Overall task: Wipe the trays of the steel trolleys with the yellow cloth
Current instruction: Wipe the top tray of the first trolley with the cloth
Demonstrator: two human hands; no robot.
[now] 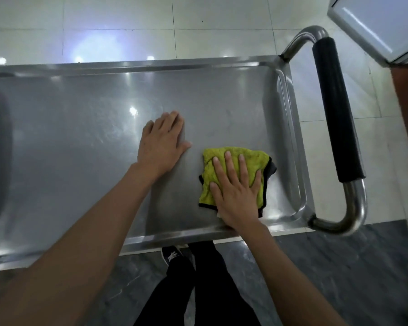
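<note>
Flatly, right hand (236, 194) presses yellow cloth (231, 170) on tray (85, 137).

Both bare forearms reach forward from the lower edge of view. Left hand (161, 142) lies palm down, fingers straight and close together, thumb out toward the right hand. Right hand (236, 187) is palm down too, fingers straight and spread, pressing flat, wrist slightly bent. Hands near each other but apart, left a bit farther forward. Black-trousered legs below.
</note>
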